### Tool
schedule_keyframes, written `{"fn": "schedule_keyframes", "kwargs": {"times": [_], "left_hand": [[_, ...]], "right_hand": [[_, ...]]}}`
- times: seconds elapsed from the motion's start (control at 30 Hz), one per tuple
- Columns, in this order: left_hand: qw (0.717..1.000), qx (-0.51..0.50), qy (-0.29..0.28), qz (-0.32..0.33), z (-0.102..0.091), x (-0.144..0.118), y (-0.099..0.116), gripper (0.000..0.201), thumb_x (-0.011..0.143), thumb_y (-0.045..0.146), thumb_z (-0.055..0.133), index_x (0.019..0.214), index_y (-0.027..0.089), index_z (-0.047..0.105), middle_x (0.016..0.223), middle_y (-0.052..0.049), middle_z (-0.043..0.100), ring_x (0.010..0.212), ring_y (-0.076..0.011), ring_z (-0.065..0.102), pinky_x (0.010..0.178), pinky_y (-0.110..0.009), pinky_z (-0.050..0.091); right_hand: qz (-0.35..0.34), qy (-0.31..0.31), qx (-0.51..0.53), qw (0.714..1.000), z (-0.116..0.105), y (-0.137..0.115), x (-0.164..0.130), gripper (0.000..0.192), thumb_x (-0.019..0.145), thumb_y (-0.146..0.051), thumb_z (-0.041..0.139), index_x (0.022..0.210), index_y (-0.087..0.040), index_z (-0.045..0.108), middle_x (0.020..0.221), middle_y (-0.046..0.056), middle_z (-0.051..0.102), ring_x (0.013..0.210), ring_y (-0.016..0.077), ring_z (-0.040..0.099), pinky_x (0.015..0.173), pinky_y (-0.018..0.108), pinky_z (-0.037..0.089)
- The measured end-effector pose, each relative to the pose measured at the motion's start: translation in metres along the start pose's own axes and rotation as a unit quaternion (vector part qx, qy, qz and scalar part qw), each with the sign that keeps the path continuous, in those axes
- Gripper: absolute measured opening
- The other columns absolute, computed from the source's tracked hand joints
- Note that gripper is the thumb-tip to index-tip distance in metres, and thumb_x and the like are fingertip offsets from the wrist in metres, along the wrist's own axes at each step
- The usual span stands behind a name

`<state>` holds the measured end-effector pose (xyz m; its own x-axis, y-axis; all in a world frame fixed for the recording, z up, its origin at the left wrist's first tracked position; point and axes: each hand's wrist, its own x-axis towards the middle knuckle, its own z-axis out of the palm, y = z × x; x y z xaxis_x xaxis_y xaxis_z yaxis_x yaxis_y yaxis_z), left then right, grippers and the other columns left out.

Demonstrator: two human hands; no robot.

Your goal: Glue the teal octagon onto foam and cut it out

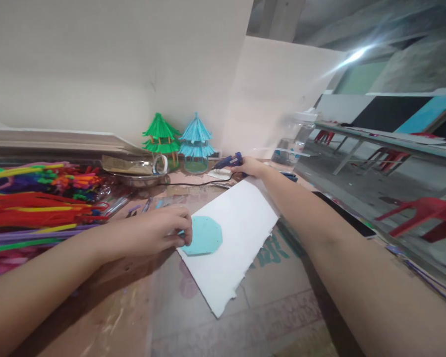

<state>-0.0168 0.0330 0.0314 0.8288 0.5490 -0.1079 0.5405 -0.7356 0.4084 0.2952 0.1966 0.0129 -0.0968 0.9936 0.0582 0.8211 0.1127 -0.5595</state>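
Presently the left hand (159, 229) pinches the blue octagon (203, 236) flat on the white sheet (238, 223), while the right hand (250, 166), beyond that sheet, closes around the glue gun (228, 161), whose trailing cord (193, 183) could snag and drag the sheet askew.

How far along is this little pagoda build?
Done: a green pagoda model and a blue pagoda model stand at the wall. In hand: the left hand holds a light-blue octagonal foam piece on white paper; the right hand is on a blue glue gun. Left: the octagon lies flat, nothing built on it.
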Motion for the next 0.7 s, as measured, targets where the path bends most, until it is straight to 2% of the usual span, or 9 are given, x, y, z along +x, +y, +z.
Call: {"fn": "schedule_keyframes", "kwargs": {"times": [0.17,0.3,0.37,0.43,0.5,0.53,0.57,0.63,0.7], "left_hand": [[1.000,0.007,0.003,0.017,0.002,-0.002,-0.003,0.015,0.088,0.017,0.055,0.084,0.020,0.069,0.097,-0.003,0.062,0.091,-0.0173,0.060,0.083,-0.025,0.043],[1.000,0.013,0.002,0.020,0.002,-0.003,-0.002,0.015,0.090,0.016,0.055,0.084,0.019,0.069,0.099,-0.003,0.062,0.090,-0.0163,0.059,0.080,-0.024,0.043],[1.000,0.019,-0.002,0.014,0.002,-0.002,-0.001,0.014,0.089,0.016,0.057,0.084,0.020,0.069,0.099,-0.003,0.062,0.090,-0.0162,0.059,0.080,-0.024,0.042],[1.000,0.024,-0.005,0.001,0.002,-0.002,0.002,0.013,0.089,0.019,0.058,0.085,0.020,0.069,0.098,-0.003,0.063,0.092,-0.0167,0.059,0.081,-0.024,0.042],[0.999,0.031,-0.002,-0.012,0.002,-0.001,0.006,0.013,0.090,0.023,0.058,0.085,0.020,0.070,0.096,-0.002,0.063,0.092,-0.0171,0.059,0.082,-0.025,0.042],[0.999,0.034,0.003,-0.018,0.002,0.000,0.009,0.013,0.090,0.024,0.058,0.085,0.020,0.069,0.095,-0.002,0.064,0.092,-0.0172,0.059,0.082,-0.025,0.042],[0.999,0.036,0.007,-0.023,0.002,0.000,0.011,0.014,0.090,0.025,0.057,0.084,0.020,0.069,0.094,-0.002,0.064,0.091,-0.0174,0.059,0.082,-0.025,0.042],[0.999,0.038,0.013,-0.028,0.002,0.000,0.014,0.015,0.089,0.026,0.057,0.082,0.020,0.068,0.093,-0.002,0.064,0.090,-0.0179,0.060,0.080,-0.026,0.042],[0.999,0.036,0.015,-0.028,0.003,0.000,0.015,0.017,0.089,0.027,0.056,0.081,0.019,0.068,0.094,-0.003,0.063,0.090,-0.0187,0.060,0.080,-0.027,0.043]], "right_hand": [[0.052,-0.010,-0.168,0.984,-0.010,-0.010,-0.013,0.036,0.097,-0.037,0.062,0.127,-0.017,0.060,0.128,0.010,0.062,0.108,0.0237,0.064,0.090,0.045,0.057],[0.058,0.012,-0.288,0.956,-0.016,-0.022,-0.045,0.031,0.097,-0.035,0.062,0.123,-0.018,0.063,0.127,0.010,0.064,0.110,0.0235,0.064,0.093,0.045,0.055],[0.029,0.026,-0.325,0.945,-0.014,-0.031,-0.071,0.024,0.095,-0.021,0.060,0.113,-0.008,0.070,0.119,0.021,0.069,0.115,0.0341,0.063,0.096,0.045,0.050],[-0.011,0.041,-0.349,0.936,-0.011,-0.040,-0.099,0.027,0.097,-0.017,0.053,0.109,-0.002,0.071,0.119,0.027,0.068,0.121,0.0383,0.059,0.101,0.047,0.044],[-0.071,0.060,-0.354,0.931,-0.008,-0.049,-0.122,0.034,0.102,-0.024,0.043,0.115,-0.008,0.070,0.124,0.022,0.069,0.125,0.0344,0.057,0.103,0.043,0.042],[-0.124,0.083,-0.352,0.924,-0.007,-0.052,-0.130,0.036,0.102,-0.026,0.041,0.115,-0.010,0.071,0.120,0.020,0.071,0.120,0.0334,0.060,0.100,0.042,0.044],[-0.148,0.095,-0.346,0.922,-0.006,-0.054,-0.135,0.036,0.102,-0.027,0.041,0.114,-0.012,0.072,0.118,0.018,0.072,0.117,0.0322,0.063,0.097,0.041,0.046],[-0.165,0.115,-0.326,0.924,-0.007,-0.052,-0.136,0.033,0.100,-0.026,0.043,0.113,-0.015,0.072,0.120,0.016,0.072,0.114,0.0314,0.064,0.095,0.040,0.047],[-0.155,0.105,-0.305,0.934,-0.011,-0.045,-0.126,0.032,0.098,-0.027,0.050,0.122,-0.015,0.068,0.130,0.016,0.068,0.121,0.0318,0.061,0.100,0.041,0.046]]}}
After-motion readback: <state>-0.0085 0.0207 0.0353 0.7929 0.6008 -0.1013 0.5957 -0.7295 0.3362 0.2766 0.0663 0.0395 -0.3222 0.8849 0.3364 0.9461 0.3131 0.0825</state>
